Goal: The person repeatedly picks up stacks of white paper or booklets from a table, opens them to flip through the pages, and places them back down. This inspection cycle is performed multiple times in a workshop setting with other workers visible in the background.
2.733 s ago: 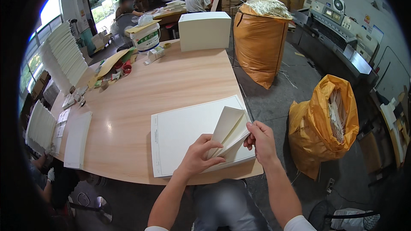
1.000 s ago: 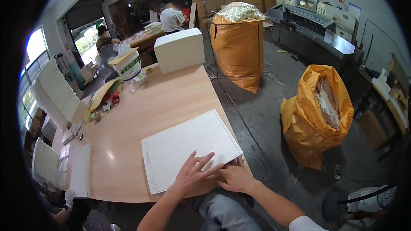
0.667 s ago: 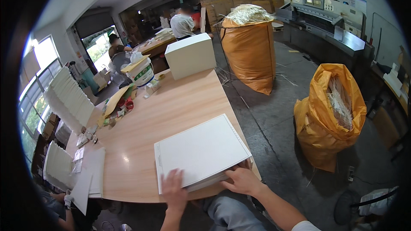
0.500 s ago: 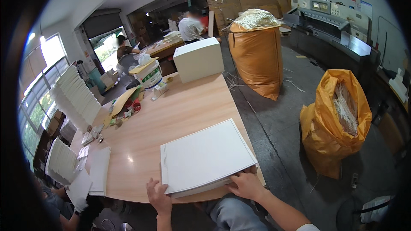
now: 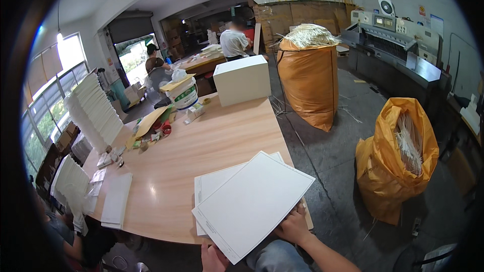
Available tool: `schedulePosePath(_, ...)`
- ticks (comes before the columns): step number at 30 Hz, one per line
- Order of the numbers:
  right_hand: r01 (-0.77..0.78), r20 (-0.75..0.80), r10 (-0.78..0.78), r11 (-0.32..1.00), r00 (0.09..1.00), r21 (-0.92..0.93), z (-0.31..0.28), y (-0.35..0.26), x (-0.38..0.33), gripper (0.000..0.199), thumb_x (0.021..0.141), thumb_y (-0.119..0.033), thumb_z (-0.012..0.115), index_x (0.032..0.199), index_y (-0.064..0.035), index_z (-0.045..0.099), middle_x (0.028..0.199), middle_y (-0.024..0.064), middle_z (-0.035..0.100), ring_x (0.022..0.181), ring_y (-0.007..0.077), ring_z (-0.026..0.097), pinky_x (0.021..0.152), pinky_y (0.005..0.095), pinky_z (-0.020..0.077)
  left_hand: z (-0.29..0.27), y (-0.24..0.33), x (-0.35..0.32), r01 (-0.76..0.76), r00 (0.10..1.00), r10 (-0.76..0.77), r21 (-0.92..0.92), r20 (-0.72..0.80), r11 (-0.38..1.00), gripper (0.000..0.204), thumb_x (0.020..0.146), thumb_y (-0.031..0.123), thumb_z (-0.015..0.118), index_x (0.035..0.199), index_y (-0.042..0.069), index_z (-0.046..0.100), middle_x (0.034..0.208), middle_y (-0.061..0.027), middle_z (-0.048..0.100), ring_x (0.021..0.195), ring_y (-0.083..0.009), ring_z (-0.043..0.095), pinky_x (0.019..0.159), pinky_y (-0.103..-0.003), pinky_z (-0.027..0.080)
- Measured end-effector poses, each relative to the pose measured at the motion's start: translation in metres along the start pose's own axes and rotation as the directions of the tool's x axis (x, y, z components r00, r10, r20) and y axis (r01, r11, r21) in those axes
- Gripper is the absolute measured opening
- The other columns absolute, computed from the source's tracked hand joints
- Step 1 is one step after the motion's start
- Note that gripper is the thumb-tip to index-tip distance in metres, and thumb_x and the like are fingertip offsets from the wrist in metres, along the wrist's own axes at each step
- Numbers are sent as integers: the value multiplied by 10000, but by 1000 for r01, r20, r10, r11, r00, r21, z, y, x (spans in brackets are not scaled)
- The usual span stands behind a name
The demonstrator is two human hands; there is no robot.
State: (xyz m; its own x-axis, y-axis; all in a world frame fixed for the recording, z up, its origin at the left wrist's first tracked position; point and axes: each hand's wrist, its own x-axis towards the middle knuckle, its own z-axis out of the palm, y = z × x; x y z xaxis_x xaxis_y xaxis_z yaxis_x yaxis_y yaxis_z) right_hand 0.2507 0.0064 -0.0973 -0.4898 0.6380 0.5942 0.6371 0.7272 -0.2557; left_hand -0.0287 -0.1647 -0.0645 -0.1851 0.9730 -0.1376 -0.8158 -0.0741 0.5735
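Observation:
A large white paper sheet [image 5: 254, 204] with thin printed lines along its edges is raised at an angle over the near edge of the table. Beneath it, more white paper [image 5: 204, 186] lies on the wooden tabletop, mostly covered. My left hand [image 5: 214, 258] grips the sheet's lower left edge, its thumb showing and the other fingers partly hidden. At the right edge, my right hand [image 5: 294, 224] has its fingers curled around and under the sheet. Whether more than one sheet is held, I cannot tell.
A white block-like stack [image 5: 242, 81] stands at the table's far end beside a bucket [image 5: 185, 95]. Tape rolls [image 5: 165, 129] and tall paper stacks [image 5: 96, 113] line the left. A co-worker [image 5: 60, 229] sits lower left. Orange sacks [image 5: 307, 85] stand on the floor at right.
The sheet has turned counter-clockwise and come up off the paper below, toward me. My left hand has moved down and right with it. The view has shifted slightly.

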Motion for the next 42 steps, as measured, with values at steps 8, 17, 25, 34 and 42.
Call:
schedulePosePath(8,-27,2,27,999,1000,-32,-7,-10,7,448,796,-372,818,1189,-158,786,1286,97,724,1297,300,608,1203,610,242,60,37,-10,58,925,126,464,-357,884,419,1019,19,555,1419,-102,532,1321,-233,668,1202,-349,672,1061,-462,548)
schedulePosePath(17,-8,-7,7,998,1000,-63,-21,-19,17,582,808,-325,819,1359,-200,676,1466,74,632,1414,278,535,1206,564,241,-85,115,-9,-448,822,541,385,-179,807,508,1049,58,563,1531,-38,436,1498,-165,586,1357,-316,597,1168,-462,474)
schedulePosePath(25,5,-22,-7,998,1000,-65,-16,-20,19,590,765,-272,826,1333,-179,693,1459,94,635,1408,308,542,1203,575,255,-161,116,27,-322,734,485,386,-475,864,406,1094,111,551,1488,31,495,1391,-114,639,1230,-271,656,1006,-464,567)
schedulePosePath(34,-14,28,15,999,999,-48,-18,-19,17,606,830,-340,800,1389,-154,657,1502,117,598,1440,323,509,1205,578,250,-174,114,30,-252,754,411,353,-512,901,420,1111,254,556,1480,61,499,1335,-104,668,1134,-278,700,869,-456,612)
schedulePosePath(42,-164,-240,201,972,950,167,-31,-7,8,632,901,-324,744,1413,8,581,1505,224,561,1457,425,474,1205,584,339,-194,142,3,76,856,269,623,-441,778,600,1093,525,546,1309,-33,589,1162,-164,728,983,-307,746,815,-518,613)
